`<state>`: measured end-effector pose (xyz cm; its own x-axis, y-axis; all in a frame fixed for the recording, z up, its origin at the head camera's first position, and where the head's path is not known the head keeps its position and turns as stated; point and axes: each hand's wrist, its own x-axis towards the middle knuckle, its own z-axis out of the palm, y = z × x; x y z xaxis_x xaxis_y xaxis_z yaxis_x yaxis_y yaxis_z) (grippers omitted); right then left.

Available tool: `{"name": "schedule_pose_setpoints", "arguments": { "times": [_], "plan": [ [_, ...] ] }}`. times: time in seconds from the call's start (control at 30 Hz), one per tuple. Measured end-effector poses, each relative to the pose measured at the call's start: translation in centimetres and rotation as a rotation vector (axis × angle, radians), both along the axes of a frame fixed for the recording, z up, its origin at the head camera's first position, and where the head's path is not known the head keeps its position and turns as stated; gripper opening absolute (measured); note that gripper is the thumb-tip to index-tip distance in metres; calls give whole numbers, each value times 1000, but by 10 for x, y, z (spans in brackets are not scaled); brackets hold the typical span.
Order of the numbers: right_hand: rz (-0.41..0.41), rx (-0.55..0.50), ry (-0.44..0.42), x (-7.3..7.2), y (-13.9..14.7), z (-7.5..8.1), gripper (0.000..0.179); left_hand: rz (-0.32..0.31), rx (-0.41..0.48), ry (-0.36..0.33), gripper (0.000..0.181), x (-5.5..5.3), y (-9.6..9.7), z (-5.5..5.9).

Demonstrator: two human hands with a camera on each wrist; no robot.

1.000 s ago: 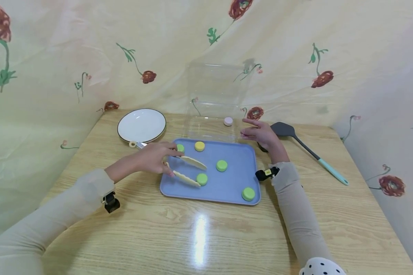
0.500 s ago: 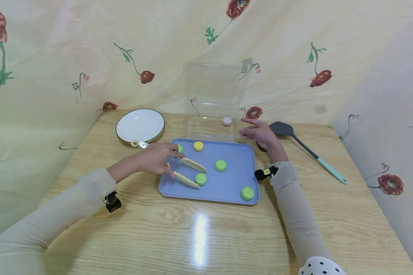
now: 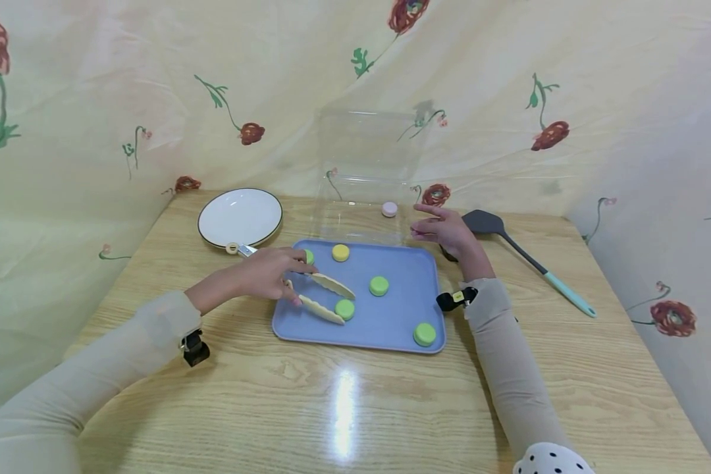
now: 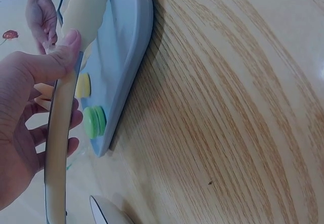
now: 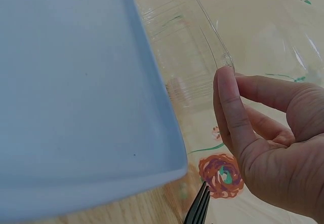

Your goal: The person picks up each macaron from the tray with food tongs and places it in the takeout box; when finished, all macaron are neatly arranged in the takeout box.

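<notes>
Tongs (image 3: pixel 334 286) narrowing a touch, tips now closer around a green macaron (image 3: pixel 344 309) on the blue tray (image 3: pixel 385 332), beyond the left hand (image 3: pixel 268 273), its fingers gripping the handles; the right hand (image 3: pixel 450 235) pinches the clear box (image 3: pixel 355 220).

The tabletop (image 3: pixel 261 395) showed glossy, smooth wood grain. The tray (image 3: pixel 397 322) looked like matt plastic, the clear box (image 3: pixel 361 227) thin, shiny plastic, the plate (image 3: pixel 239 217) glossy. The tongs (image 4: pixel 58 138) had smooth, plastic-looking grips and a silvery, metal-looking end; the backdrop (image 3: pixel 308 72) resembled creased, faintly shiny cloth
</notes>
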<state>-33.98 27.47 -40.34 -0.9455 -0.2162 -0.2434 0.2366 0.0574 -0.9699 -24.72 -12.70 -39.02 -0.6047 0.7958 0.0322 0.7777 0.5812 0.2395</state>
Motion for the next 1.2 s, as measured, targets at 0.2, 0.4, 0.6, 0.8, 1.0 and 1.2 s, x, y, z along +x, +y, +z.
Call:
{"name": "schedule_pose_setpoints", "arguments": {
  "times": [0.2, 0.4, 0.6, 0.8, 1.0, 1.2],
  "plan": [
    [-6, 33, 15, 0, -1, -1, 61, -3, -1, -15, 66, 1, 0, 2],
    [-4, 53, 18, -2, 1, -2, 61, -9, 0, -13, 65, -1, 1, 0],
    [-5, 46, 15, -2, 1, -2, 61, -4, -2, -14, 63, -2, 1, -2],
    [-2, 37, 16, -2, 1, -3, 61, 10, -10, -27, 60, -3, 2, -2],
    [-2, 49, 23, -3, 2, -4, 61, 9, -13, -6, 59, -6, 3, -3],
    [-4, 57, 26, -3, 1, -4, 61, 12, -24, -10, 59, -7, 5, -2]
  ]
}}
